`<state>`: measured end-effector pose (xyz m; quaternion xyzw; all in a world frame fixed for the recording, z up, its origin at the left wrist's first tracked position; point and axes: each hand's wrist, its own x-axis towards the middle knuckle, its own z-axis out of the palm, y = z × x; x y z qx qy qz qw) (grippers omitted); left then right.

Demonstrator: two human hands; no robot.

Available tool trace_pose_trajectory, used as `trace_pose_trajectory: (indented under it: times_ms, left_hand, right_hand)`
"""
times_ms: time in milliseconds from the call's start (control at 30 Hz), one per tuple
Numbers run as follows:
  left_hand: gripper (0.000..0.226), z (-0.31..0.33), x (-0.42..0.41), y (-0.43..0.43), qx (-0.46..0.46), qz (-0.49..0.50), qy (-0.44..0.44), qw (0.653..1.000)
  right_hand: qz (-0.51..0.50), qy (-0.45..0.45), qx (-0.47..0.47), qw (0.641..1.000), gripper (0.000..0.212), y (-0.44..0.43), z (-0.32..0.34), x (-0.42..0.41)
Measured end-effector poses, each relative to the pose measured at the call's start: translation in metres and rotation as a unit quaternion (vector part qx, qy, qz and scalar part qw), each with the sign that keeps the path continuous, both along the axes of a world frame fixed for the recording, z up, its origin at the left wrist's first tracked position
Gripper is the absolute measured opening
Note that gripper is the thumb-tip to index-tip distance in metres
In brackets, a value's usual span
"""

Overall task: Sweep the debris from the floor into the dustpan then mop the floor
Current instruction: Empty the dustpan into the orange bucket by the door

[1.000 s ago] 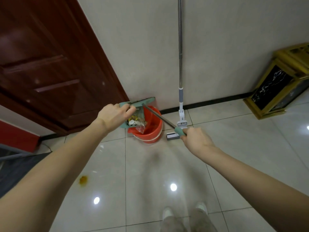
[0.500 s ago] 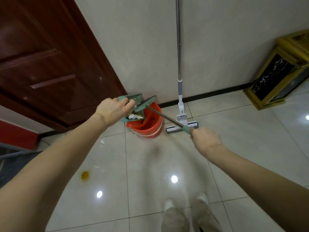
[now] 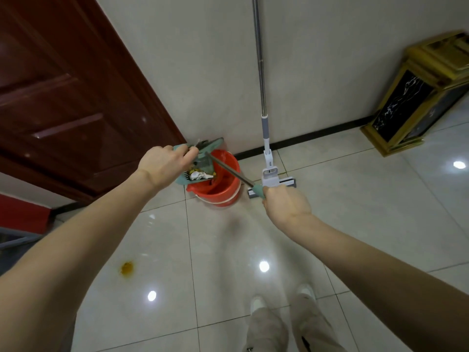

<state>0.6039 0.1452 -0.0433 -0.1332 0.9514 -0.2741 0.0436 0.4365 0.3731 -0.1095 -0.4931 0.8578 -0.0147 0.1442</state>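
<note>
My left hand [image 3: 165, 165] grips a teal dustpan [image 3: 183, 180], tilted over a red bucket [image 3: 220, 191] that stands on the floor by the wall. Crumpled white and yellow debris [image 3: 199, 175] lies at the dustpan's lower lip above the bucket. My right hand [image 3: 285, 207] holds the teal grip of a small broom [image 3: 229, 171]; its dark rod runs up-left to a teal head inside the dustpan. A mop [image 3: 264, 138] with a metal pole leans upright against the wall, its flat head on the floor just behind my right hand.
A dark red door [image 3: 76, 97] fills the left. A gold-framed black stand [image 3: 416, 102] sits at the right wall. An orange stain [image 3: 127, 268] marks the glossy tile floor at lower left. My shoes [image 3: 257, 302] show at the bottom.
The dustpan has tipped further over the bucket and the debris has slid down to its lip. The broom head has moved deeper into the pan. The view has shifted slightly.
</note>
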Motion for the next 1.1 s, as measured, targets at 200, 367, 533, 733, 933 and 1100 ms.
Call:
trace_pose_trajectory:
  times_ms: [200,367,533,733,933,1100]
  left_hand:
    - [0.029,0.001,-0.003,0.001,0.013,0.01,-0.022,1.0]
    - [0.032,0.001,0.001,0.002,0.01,0.027,-0.022,0.999]
    - [0.036,0.001,0.005,0.003,0.003,0.028,-0.031,0.999]
    - [0.05,0.001,0.013,0.003,-0.022,0.063,-0.049,0.997]
    - [0.036,0.001,0.016,0.005,-0.008,0.042,-0.026,0.999]
    - [0.04,-0.001,0.018,0.007,-0.028,0.053,-0.031,0.998]
  right_hand:
    - [0.065,0.043,0.045,0.996,0.035,0.01,-0.002,0.015]
    - [0.063,0.082,0.047,0.994,0.039,0.033,0.004,-0.027]
    - [0.051,0.106,0.042,0.992,0.029,0.044,0.012,-0.052]
    - [0.026,0.123,0.032,0.992,0.023,0.054,0.029,-0.061]
    - [0.032,0.16,0.015,0.986,0.024,0.067,0.059,-0.075]
    - [0.04,0.189,0.017,0.981,0.024,0.072,0.075,-0.076]
